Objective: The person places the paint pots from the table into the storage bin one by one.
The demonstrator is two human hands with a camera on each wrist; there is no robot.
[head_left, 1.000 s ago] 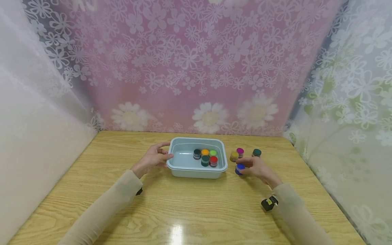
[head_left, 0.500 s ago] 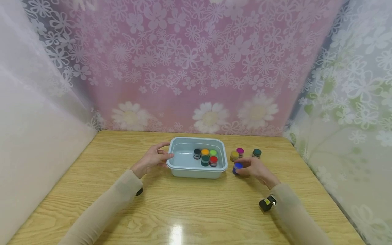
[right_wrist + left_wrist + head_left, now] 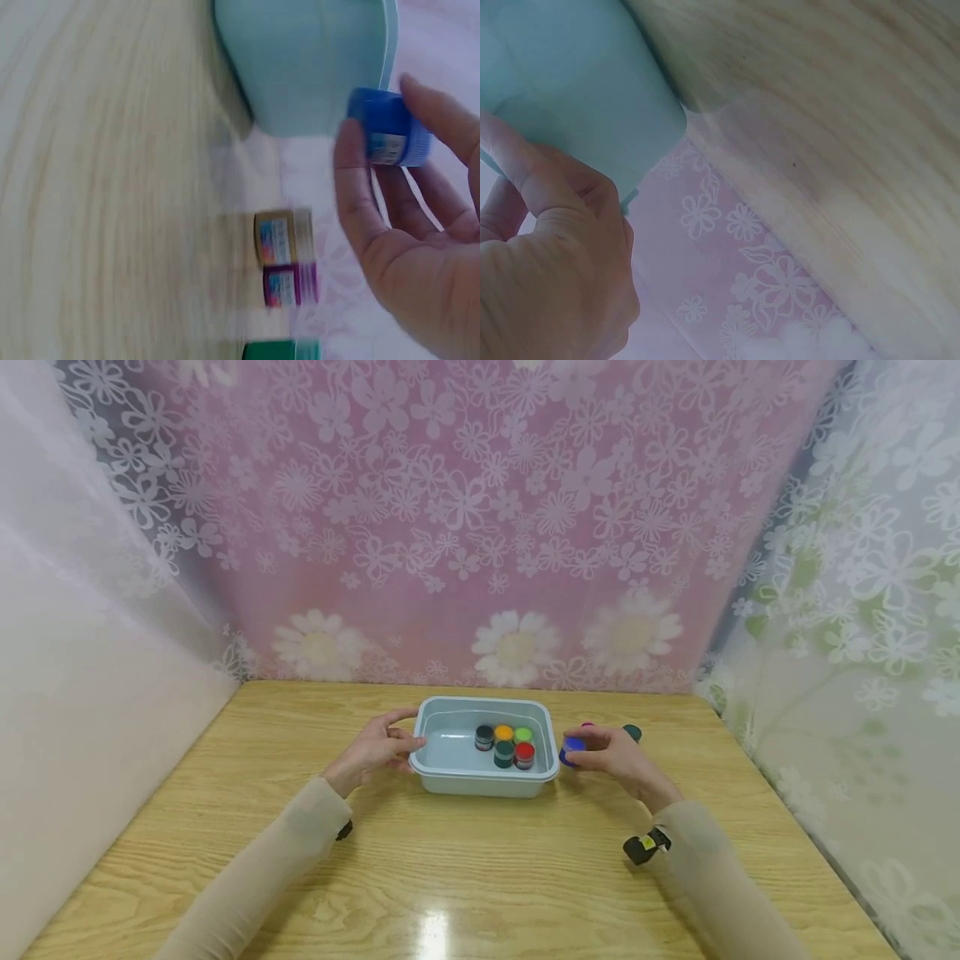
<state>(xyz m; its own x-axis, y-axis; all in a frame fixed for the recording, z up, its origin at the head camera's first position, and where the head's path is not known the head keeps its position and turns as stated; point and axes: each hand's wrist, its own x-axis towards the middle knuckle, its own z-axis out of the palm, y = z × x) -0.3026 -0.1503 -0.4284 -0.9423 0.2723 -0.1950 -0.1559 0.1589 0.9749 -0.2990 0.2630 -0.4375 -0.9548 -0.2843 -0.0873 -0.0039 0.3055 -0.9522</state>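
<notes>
A small blue paint jar [image 3: 573, 750] is pinched between the thumb and fingers of my right hand [image 3: 626, 764]. It is raised off the table beside the right wall of a light blue plastic tub [image 3: 480, 787]; the right wrist view shows the blue jar [image 3: 386, 124] tilted, with a label on its side. My left hand [image 3: 372, 749] grips the tub's left rim, thumb on top. Inside the tub's right half stand a black jar [image 3: 484, 737], an orange jar [image 3: 504, 732], a light green jar [image 3: 523, 737], a dark green jar [image 3: 504, 755] and a red jar [image 3: 524, 755].
Right of the tub stand an ochre jar [image 3: 281, 238], a magenta jar [image 3: 289, 285] and a green jar [image 3: 277, 350], partly hidden by my right hand in the head view. A wooden table [image 3: 450, 868] lies beneath; floral curtains [image 3: 480, 527] enclose its back and sides.
My right hand has lifted the blue jar off the table and carried it left and away from me, toward the tub's right rim. My left hand stays on the tub.
</notes>
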